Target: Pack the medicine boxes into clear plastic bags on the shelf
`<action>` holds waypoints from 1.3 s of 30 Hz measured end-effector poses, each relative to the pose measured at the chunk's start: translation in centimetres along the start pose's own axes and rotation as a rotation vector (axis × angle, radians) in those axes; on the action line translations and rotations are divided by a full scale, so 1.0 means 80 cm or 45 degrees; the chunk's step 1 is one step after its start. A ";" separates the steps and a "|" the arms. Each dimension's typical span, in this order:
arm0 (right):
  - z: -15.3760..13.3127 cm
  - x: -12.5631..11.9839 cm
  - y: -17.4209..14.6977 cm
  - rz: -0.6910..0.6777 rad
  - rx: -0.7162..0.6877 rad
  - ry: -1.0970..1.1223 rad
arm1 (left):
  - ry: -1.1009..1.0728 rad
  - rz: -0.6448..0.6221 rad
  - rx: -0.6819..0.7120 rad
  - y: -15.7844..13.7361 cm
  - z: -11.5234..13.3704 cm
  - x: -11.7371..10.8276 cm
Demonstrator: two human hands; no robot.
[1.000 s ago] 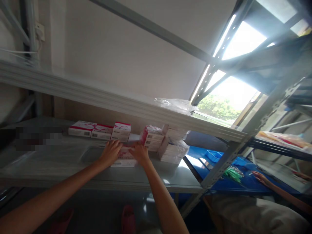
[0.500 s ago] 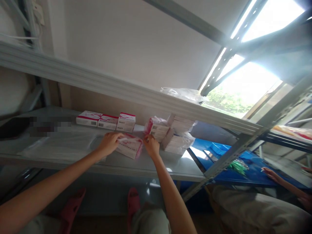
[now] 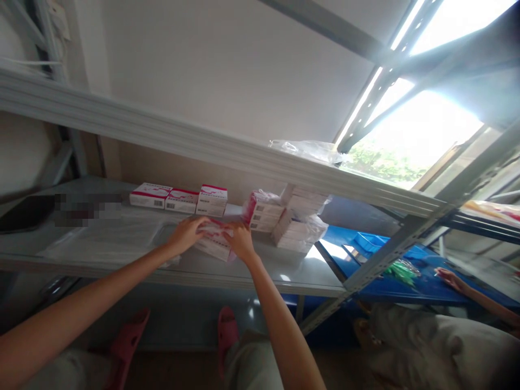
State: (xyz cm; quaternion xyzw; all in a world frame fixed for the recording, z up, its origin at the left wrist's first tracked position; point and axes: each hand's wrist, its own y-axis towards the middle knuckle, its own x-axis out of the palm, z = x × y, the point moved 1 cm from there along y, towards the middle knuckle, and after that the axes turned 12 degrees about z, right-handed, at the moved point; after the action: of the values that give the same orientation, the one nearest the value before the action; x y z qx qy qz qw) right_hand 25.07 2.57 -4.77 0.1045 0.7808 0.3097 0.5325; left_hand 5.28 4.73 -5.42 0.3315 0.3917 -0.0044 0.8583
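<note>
Pink-and-white pack [image 3: 214, 249] sat between both hands near the shelf's [image 3: 280, 271] front edge; couldn't tell if it rested flat or was slightly raised. Left grip [image 3: 185, 235]: fingers partly curled over its upper left side. Right grip [image 3: 240, 241]: bent fingers on the upper right. Both touched it; pinch or plain press, couldn't tell. Looked wrapped in clear film, so probably slick, with film liable to slide under the fingers. Judged light, card-stiff, easier to dent at corners than to break. Best hold: opposite ends, low down, gentle squeeze, not by film alone. Behind it, row of boxes [image 3: 181, 201] along the back; wrapped stack [image 3: 265, 212] to the right, bulkier bundle [image 3: 296, 233] past that; flat clear bag [image 3: 108, 238] to the left. Farther right, co-worker's hand [image 3: 450, 278] over a blue surface [image 3: 426, 292].
</note>
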 end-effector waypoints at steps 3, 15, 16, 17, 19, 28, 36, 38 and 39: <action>0.012 0.000 -0.005 0.022 0.025 0.000 | 0.083 0.061 0.024 -0.005 -0.010 -0.009; 0.064 0.031 0.000 0.226 0.409 0.775 | 0.019 0.082 0.052 -0.021 -0.022 -0.024; 0.060 0.030 -0.001 0.219 0.390 0.762 | 0.000 0.025 0.055 -0.018 -0.020 -0.022; 0.055 0.027 -0.002 0.205 0.362 0.724 | -0.017 -0.014 0.056 -0.015 -0.017 -0.021; 0.044 0.021 -0.003 0.171 0.309 0.592 | -0.035 -0.024 0.057 -0.009 -0.012 -0.020; 0.076 0.017 -0.007 0.505 0.802 1.337 | -0.105 0.399 0.003 -0.005 -0.020 -0.060; 0.079 0.004 -0.012 0.459 0.944 1.652 | -0.042 0.511 0.173 -0.034 -0.007 -0.079; 0.074 -0.002 -0.010 0.526 0.893 1.570 | 0.000 0.649 0.232 -0.039 0.001 -0.083; 0.068 -0.006 -0.010 0.591 0.857 1.493 | -0.002 0.726 0.246 -0.039 0.005 -0.084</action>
State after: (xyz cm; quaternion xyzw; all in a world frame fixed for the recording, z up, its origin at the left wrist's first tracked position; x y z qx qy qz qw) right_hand 30.28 3.70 -6.21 0.2430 0.9493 0.1624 -0.1160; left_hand 0.05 0.35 -2.42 0.5084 0.2800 0.1992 0.7896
